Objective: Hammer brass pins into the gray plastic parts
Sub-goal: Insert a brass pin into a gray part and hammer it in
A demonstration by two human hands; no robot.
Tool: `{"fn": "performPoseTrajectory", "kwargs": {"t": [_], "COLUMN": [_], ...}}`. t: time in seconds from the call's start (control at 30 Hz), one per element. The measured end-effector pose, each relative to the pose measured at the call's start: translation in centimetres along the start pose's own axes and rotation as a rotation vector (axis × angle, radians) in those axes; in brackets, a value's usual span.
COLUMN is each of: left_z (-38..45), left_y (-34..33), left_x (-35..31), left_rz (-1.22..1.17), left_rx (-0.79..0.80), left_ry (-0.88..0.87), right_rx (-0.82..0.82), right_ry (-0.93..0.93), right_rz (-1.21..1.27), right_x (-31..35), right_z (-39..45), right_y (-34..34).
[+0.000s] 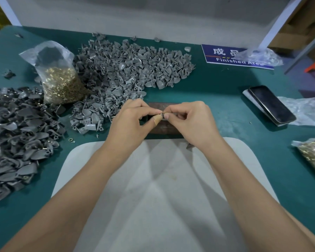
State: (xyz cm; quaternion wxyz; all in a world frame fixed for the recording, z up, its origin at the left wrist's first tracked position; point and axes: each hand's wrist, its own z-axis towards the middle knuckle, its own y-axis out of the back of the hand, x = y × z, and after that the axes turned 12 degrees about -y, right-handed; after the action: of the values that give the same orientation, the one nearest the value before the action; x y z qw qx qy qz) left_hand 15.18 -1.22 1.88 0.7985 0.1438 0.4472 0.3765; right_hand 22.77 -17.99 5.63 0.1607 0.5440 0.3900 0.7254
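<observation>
**Hands meet over a small gray part at the block**

Fingertips of both hands are brought together above a dark metal block (162, 128) that lies on the green table (216, 91). A small gray plastic part (165, 115) is pinched between them: the left hand (129, 120) is curled, with thumb and forefinger closed at the part's left side, and a tan plaster is seen on its thumb. The right hand (191, 120) is likewise curled, and the part's right side is gripped by its thumb and forefinger. Whether a brass pin is held at the meeting point cannot be told; the spot is too small and partly hidden by the fingers.

Beyond the left hand and to its left, a large heap of light gray parts (127, 70) is spread out. Just beside that heap, farther left, a clear bag of brass pins (62, 82) is stood upright. Left of the left forearm, a second pile of darker gray parts (16, 139) is heaped, with brass glints seen among them. Two loose brass rings (71, 140) are seen near the left wrist.

Right of the right hand, well apart, a dark phone (272, 105) is laid face up. Beyond it a blue sign (224, 55) is placed, partly covered by clear plastic. Another bag of brass pieces (313, 157) is seen at the far right edge. Both forearms are stretched over a pale gray apron (153, 197).
</observation>
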Motion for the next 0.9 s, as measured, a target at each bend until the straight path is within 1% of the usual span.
{"fn": "performPoseTrajectory", "kwargs": {"t": [0.13,0.33,0.7,0.9], "left_z": [0.08,-0.10,-0.37,-0.47], "left_y": [0.08,-0.11,-0.21,-0.18], "left_x": [-0.06,-0.50,-0.52,-0.58], "left_rz": [0.054,0.060,0.108,0.158], "left_rx": [-0.006,-0.015,-0.036,-0.034], "left_ry": [0.021,0.034,0.019,0.006], "right_rx": [-0.028,-0.002,-0.033,-0.055], "right_ry": [0.005,-0.042,-0.101,-0.080], "right_rz": [-0.050,-0.091,-0.113,-0.079], "right_x": [0.05,0.15,0.59,0.53], "right_z": [-0.07,-0.08,-0.46,-0.73], "right_y": [-0.20,0.06,-0.43,-0.42]}}
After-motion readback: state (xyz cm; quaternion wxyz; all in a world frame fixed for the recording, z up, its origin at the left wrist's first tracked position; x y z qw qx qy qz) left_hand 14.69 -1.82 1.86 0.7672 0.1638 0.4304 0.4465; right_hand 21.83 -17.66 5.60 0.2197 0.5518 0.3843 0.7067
